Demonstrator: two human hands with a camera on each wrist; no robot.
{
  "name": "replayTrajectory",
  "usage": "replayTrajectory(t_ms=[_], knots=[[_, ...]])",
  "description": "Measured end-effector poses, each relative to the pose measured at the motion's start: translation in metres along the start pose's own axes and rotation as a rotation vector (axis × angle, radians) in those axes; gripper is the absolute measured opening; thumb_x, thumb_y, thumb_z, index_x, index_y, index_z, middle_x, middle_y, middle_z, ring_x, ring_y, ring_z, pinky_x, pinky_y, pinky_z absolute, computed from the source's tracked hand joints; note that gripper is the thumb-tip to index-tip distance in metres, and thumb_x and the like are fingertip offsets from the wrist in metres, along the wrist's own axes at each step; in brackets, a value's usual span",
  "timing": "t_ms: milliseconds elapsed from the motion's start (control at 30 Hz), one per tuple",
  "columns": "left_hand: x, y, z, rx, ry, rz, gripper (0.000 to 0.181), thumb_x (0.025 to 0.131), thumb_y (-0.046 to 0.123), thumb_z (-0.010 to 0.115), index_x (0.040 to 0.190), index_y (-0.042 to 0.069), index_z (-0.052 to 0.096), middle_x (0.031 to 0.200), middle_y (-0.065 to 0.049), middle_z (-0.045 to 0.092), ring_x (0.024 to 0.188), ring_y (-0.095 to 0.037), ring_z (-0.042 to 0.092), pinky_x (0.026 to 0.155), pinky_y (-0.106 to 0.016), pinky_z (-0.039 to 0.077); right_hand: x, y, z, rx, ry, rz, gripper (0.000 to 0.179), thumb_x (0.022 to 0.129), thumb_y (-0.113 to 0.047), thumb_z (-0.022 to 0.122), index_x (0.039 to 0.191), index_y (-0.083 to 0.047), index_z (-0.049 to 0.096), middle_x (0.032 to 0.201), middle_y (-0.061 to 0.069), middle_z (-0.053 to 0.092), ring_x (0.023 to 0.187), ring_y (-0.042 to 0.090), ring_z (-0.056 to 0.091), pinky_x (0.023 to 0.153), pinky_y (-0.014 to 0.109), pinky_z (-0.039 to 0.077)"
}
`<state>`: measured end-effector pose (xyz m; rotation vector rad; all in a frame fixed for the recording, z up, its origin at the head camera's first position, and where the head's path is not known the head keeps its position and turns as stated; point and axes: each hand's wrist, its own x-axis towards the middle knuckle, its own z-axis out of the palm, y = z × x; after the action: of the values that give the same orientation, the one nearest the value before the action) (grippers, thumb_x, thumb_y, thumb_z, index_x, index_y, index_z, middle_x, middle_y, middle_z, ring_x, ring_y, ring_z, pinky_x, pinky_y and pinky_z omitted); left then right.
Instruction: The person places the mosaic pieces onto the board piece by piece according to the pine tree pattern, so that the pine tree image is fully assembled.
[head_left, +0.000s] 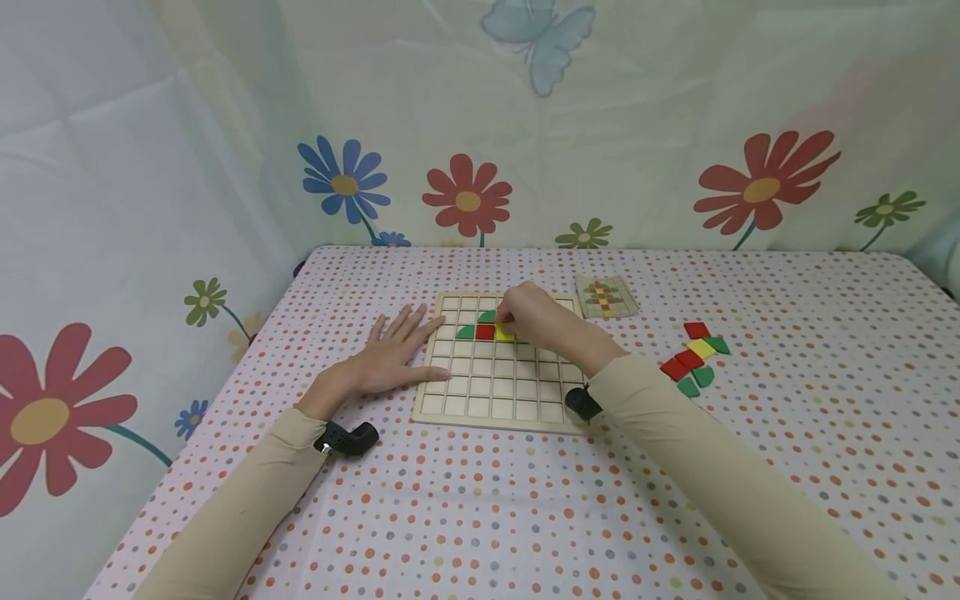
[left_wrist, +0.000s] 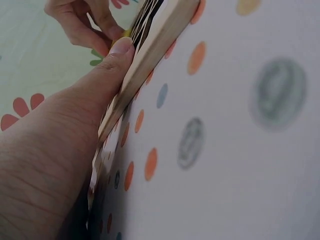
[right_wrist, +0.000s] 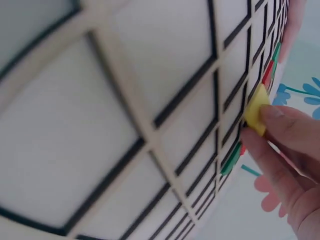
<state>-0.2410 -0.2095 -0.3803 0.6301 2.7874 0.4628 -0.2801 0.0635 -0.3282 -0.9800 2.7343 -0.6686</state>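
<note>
A wooden grid board lies on the table. My left hand is spread at its left side, fingers straight, with the fingertips and thumb on the frame. The thumb rests on the board's edge in the left wrist view. My right hand pinches a yellow square tile between thumb and finger, tilted at a cell of the grid. Left of it sits a red square tile, with a green rounded tile beside that and another green rounded tile above. The right hand hides part of the upper board.
Right of the board lie loose tiles: a red one, a yellow one, green rounded ones and others. A pattern card with a tree-like design lies at the board's upper right corner. A floral curtain stands behind the dotted table.
</note>
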Motion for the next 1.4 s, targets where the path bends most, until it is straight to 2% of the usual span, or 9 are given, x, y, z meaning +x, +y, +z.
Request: replayTrajectory(t_ms=[533, 667, 767, 800, 833, 933, 1133, 1267, 1400], knots=[[0.001, 0.000, 0.000, 0.025, 0.005, -0.002, 0.101, 0.096, 0.076, 0.052, 0.171, 0.025, 0.009, 0.176, -0.010, -0.007, 0.160, -0.031, -0.015, 0.123, -0.062, -0.014, 0.003, -0.004, -0.002, -0.092, -0.009, -0.038, 0.013, 0.095, 0.008, 0.072, 0.104, 0.008, 0.080, 0.109, 0.021, 0.077, 0.103, 0.029, 0.073, 0.087, 0.037, 0.061], [0.000, 0.001, 0.000, 0.024, 0.007, -0.004, 0.100, 0.096, 0.074, 0.054, 0.171, 0.025, 0.009, 0.176, -0.009, -0.007, 0.161, -0.031, -0.014, 0.123, -0.062, -0.014, 0.004, -0.006, 0.000, -0.112, 0.003, -0.042, 0.017, 0.094, 0.014, 0.066, 0.084, 0.008, 0.078, 0.079, 0.011, 0.070, 0.074, 0.016, 0.057, 0.068, 0.026, 0.049], [0.000, 0.001, 0.001, 0.023, 0.004, -0.010, 0.101, 0.096, 0.075, 0.053, 0.171, 0.025, 0.009, 0.176, -0.009, -0.006, 0.161, -0.031, -0.013, 0.124, -0.062, -0.013, 0.004, -0.006, 0.004, -0.121, 0.021, -0.041, 0.026, 0.093, 0.018, 0.061, 0.077, 0.005, 0.077, 0.072, 0.008, 0.063, 0.069, 0.015, 0.047, 0.064, 0.026, 0.040], [0.000, 0.001, 0.001, 0.023, 0.001, -0.013, 0.101, 0.096, 0.075, 0.053, 0.171, 0.025, 0.008, 0.176, -0.009, -0.006, 0.161, -0.030, -0.014, 0.124, -0.062, -0.013, 0.004, -0.006, 0.005, -0.121, 0.021, -0.037, 0.027, 0.093, 0.018, 0.060, 0.077, 0.005, 0.077, 0.072, 0.009, 0.064, 0.070, 0.015, 0.050, 0.066, 0.025, 0.043], [0.000, 0.001, 0.001, 0.023, 0.001, -0.014, 0.101, 0.095, 0.076, 0.052, 0.171, 0.024, 0.009, 0.176, -0.009, -0.006, 0.161, -0.031, -0.013, 0.124, -0.062, -0.013, 0.002, -0.006, 0.005, -0.112, 0.028, -0.037, 0.025, 0.094, 0.017, 0.060, 0.085, 0.006, 0.080, 0.082, 0.012, 0.072, 0.076, 0.016, 0.060, 0.070, 0.025, 0.050], [-0.001, 0.001, 0.002, 0.014, 0.004, -0.008, 0.102, 0.095, 0.075, 0.053, 0.171, 0.023, 0.010, 0.176, -0.011, -0.005, 0.161, -0.033, -0.013, 0.123, -0.063, -0.013, -0.007, -0.003, 0.004, -0.053, 0.014, -0.045, 0.023, 0.096, 0.015, 0.059, 0.100, 0.007, 0.081, 0.105, 0.021, 0.077, 0.094, 0.027, 0.070, 0.085, 0.033, 0.057], [-0.002, 0.002, 0.002, 0.005, 0.013, -0.005, 0.101, 0.095, 0.073, 0.055, 0.171, 0.021, 0.011, 0.176, -0.013, -0.005, 0.161, -0.035, -0.012, 0.123, -0.063, -0.014, -0.038, 0.002, -0.014, -0.036, -0.115, -0.072, 0.029, 0.098, 0.009, 0.063, 0.125, 0.006, 0.073, 0.128, 0.020, 0.072, 0.125, 0.037, 0.065, 0.103, 0.046, 0.054], [-0.002, 0.002, 0.002, 0.001, 0.015, -0.002, 0.103, 0.094, 0.076, 0.054, 0.171, 0.022, 0.012, 0.176, -0.012, -0.005, 0.161, -0.034, -0.012, 0.123, -0.063, -0.013, -0.063, 0.007, -0.025, -0.070, -0.167, -0.070, 0.029, 0.098, 0.005, 0.067, 0.126, 0.001, 0.073, 0.132, 0.016, 0.069, 0.130, 0.036, 0.061, 0.106, 0.049, 0.052], [-0.001, -0.002, 0.004, 0.006, 0.011, -0.001, 0.106, 0.092, 0.083, 0.048, 0.171, 0.024, 0.010, 0.176, -0.011, -0.006, 0.161, -0.032, -0.014, 0.123, -0.062, -0.013, -0.085, 0.018, -0.032, -0.081, -0.139, -0.026, 0.026, 0.097, 0.001, 0.072, 0.122, -0.001, 0.076, 0.129, 0.014, 0.070, 0.125, 0.034, 0.063, 0.102, 0.050, 0.054]])
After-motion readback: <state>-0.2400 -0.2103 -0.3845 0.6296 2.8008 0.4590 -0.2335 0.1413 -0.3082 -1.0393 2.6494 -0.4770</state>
